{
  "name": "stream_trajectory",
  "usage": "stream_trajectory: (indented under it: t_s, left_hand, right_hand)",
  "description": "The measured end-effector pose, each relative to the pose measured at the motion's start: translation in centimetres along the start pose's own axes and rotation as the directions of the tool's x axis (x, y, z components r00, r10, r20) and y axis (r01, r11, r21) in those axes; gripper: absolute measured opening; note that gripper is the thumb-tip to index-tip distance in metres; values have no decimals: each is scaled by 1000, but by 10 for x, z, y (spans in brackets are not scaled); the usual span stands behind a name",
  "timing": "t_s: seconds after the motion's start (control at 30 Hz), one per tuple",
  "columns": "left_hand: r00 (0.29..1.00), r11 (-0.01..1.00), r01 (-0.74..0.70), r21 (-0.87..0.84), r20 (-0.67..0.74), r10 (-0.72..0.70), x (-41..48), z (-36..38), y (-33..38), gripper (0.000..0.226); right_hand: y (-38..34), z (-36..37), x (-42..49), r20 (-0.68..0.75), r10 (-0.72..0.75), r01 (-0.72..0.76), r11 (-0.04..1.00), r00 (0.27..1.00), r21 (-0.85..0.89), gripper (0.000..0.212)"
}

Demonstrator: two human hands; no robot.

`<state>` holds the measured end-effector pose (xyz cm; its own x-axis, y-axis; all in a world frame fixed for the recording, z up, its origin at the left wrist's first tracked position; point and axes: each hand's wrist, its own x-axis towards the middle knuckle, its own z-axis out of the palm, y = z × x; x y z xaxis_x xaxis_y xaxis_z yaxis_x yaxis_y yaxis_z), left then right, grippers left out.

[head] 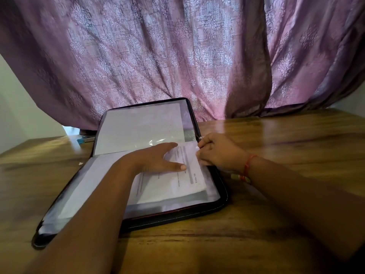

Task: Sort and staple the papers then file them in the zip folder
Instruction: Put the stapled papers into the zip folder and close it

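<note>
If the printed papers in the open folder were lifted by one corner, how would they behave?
The printed papers would probably droop: they look thin. They seem to lie in a glossy clear sleeve, so may slide easily. The left hand pressing flat suggests they shift readily.

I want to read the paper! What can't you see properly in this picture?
Head view:
- Papers: print too small and blurred; left hand covers part.
- Staple: cannot tell, right hand hides that corner.
- Blue thing behind the zip folder: mostly hidden.
</note>
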<state>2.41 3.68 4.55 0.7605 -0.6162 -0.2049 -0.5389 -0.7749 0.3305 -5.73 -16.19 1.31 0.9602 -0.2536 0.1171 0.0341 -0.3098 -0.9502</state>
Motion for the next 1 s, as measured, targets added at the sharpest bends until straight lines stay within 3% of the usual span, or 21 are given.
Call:
stream_trajectory:
  t_s: [0.13, 0.33, 0.5, 0.7, 0.83, 1.0]
  left_hand:
    - [1000, 1000, -16, 11, -9, 16, -2, 0, -2, 100]
    - [1000, 999, -29, 31, -8, 30, -2, 1, 0, 97]
    - [1000, 999, -27, 22, -15, 28, 1, 3, -1, 97]
    - [999, 998, -43, 50, -6, 43, -3, 5, 5, 92]
    - [999, 996, -37, 77, 23, 35, -6, 10, 3, 93]
    - [999, 997, -39, 70, -18, 41, -18, 13, 0, 93]
  right_hand:
    - [-13, -3, -3, 117, 80, -77, 996, 990, -33, 20]
    - [-28, -9, -13, 249, 146, -76, 960, 957, -271, 44]
    - [-29, -8, -17, 225, 136, -69, 957, 965, -283, 46]
    - [-20, -1, -17, 103, 48, -3, 917, 994, -399, 55]
    - [-20, -5, -23, 60, 10, 22, 863, 998, -505, 41]
    - [-16, -9, -28, 66, -265, 255, 788, 962, -561, 36]
